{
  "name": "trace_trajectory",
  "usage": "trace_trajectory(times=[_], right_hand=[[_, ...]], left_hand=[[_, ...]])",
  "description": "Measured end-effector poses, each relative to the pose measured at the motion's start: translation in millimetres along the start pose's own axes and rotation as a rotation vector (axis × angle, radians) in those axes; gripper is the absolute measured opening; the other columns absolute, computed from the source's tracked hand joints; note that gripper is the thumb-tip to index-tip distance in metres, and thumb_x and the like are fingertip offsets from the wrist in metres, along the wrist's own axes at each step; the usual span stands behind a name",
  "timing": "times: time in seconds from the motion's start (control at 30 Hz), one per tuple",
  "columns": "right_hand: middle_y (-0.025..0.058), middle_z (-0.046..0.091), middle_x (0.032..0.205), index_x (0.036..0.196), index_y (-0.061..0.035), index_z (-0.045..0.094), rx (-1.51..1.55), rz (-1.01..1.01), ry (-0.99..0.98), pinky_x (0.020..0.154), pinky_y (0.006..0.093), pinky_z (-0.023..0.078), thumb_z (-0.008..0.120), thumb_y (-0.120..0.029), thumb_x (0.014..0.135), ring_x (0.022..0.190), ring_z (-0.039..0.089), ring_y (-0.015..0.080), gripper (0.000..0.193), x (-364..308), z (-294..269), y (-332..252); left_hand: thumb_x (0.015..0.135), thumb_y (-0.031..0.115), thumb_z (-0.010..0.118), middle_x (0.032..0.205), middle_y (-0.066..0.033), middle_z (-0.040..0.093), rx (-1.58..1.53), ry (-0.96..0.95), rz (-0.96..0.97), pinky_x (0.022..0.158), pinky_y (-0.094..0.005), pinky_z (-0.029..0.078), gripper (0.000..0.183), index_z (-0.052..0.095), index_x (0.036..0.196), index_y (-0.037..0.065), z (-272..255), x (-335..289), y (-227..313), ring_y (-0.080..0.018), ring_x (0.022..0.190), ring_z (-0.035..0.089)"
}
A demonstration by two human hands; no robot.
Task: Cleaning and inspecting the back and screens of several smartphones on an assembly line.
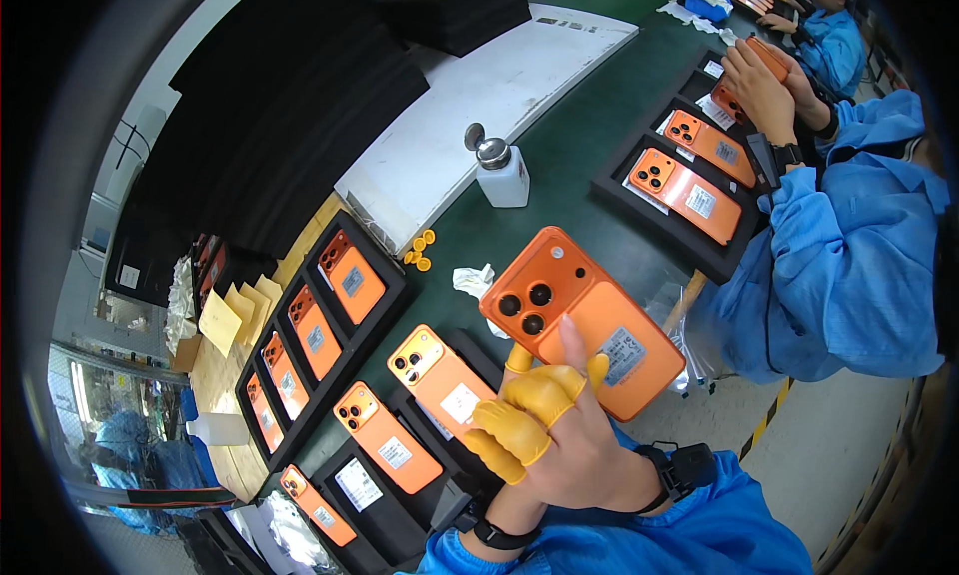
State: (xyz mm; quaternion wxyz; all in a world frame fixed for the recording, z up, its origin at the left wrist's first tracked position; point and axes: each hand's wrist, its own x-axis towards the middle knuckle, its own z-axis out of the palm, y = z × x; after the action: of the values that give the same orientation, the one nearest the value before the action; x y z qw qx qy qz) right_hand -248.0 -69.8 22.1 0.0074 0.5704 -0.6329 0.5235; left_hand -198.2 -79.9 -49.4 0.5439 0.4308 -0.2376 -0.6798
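An orange smartphone (629, 320), back side up with three camera lenses and a grey label, is held up over the near side of the bench. Yellow finger cots cover several of my fingers. My right hand (594, 460) has its fingers curled at the phone's lower left corner, and a bare thumb presses on the phone's back. My left hand (521, 505) comes up from below and overlaps the right, closed against the phone too; most of its fingers are hidden. Just left of my hands lie more orange phones (388, 445) on a black foam tray (395, 530).
Another black tray (355, 380) of orange phones stands at the left. Beyond are orange caps (424, 264), a crumpled white wipe (474, 279) and a white pump bottle (504, 180). At right a co-worker in blue (824, 265) handles a phone over another tray (619, 190).
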Motion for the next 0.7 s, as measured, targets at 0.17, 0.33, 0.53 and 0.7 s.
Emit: trace_trajectory(times=[0.17, 0.33, 0.53, 0.7], right_hand=[[0.0106, 0.053, 0.085, 0.096, -0.0045, 0.061, 0.099, -0.045, 0.096, 0.107, 0.0602, 0.027, 0.060, -0.018, 0.084, 0.085, 0.057, 0.0289, 0.018, 10, -10, 4], [0.0124, 0.052, 0.080, 0.090, -0.0022, 0.062, 0.132, -0.227, -0.071, 0.103, 0.0651, 0.029, 0.061, -0.025, 0.084, 0.075, 0.055, 0.0326, 0.024, 33, -29, 9], [0.0142, 0.048, 0.077, 0.092, 0.0039, 0.060, -0.105, -0.400, -0.299, 0.104, 0.0595, 0.031, 0.061, -0.022, 0.082, 0.068, 0.048, 0.0294, 0.028, 39, -21, 27], [0.0133, 0.047, 0.075, 0.094, 0.0039, 0.060, -0.078, -0.367, -0.282, 0.105, 0.0602, 0.029, 0.060, -0.021, 0.082, 0.068, 0.048, 0.0288, 0.028, 34, -15, 35]], left_hand=[[0.082, -0.009, 0.063, 0.111, -0.0142, 0.062, 0.006, 0.003, 0.017, 0.083, -0.0282, 0.052, 0.057, 0.040, 0.133, 0.001, 3, 6, -1, -0.0195, 0.095, 0.064], [0.081, -0.009, 0.063, 0.111, -0.0142, 0.063, 0.020, -0.005, 0.034, 0.083, -0.0282, 0.052, 0.057, 0.040, 0.133, 0.001, 13, 14, -3, -0.0194, 0.095, 0.064], [0.081, -0.010, 0.063, 0.110, -0.0142, 0.063, 0.028, -0.026, 0.061, 0.083, -0.0282, 0.051, 0.058, 0.040, 0.133, 0.001, 28, 25, -9, -0.0193, 0.095, 0.064], [0.081, -0.010, 0.064, 0.110, -0.0141, 0.063, 0.040, -0.047, 0.068, 0.083, -0.0282, 0.051, 0.058, 0.040, 0.133, 0.001, 37, 30, -12, -0.0192, 0.095, 0.064]])
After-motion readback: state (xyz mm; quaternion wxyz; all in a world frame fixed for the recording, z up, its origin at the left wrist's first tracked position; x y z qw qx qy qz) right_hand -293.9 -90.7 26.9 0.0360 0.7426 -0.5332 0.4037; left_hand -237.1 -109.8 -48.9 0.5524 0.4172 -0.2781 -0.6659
